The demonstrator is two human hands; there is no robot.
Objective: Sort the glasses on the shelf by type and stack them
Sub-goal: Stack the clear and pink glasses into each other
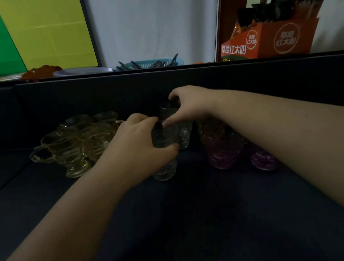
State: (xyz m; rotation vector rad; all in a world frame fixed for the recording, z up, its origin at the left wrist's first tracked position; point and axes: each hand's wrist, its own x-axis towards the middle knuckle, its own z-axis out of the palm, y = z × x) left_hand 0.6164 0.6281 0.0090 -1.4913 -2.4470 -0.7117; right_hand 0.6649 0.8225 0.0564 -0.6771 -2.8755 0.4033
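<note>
On the dark shelf (177, 216), my left hand (133, 143) is wrapped around a clear ribbed glass (164, 151) that stands near the middle. Just behind it, my right hand (189, 104) grips the rim of a second clear glass (180, 129). To the left sits a cluster of several yellowish handled footed cups (71, 147). To the right stand purple ribbed glasses: one tall (223, 148), another (263, 160) partly hidden under my right forearm.
A dark back wall (97, 96) closes the shelf behind the glasses. Above it sit an orange printed carton (268, 41) with dark packets, a blue basket of utensils (150, 63), a pale plate (81, 71) and a red bag (42, 71).
</note>
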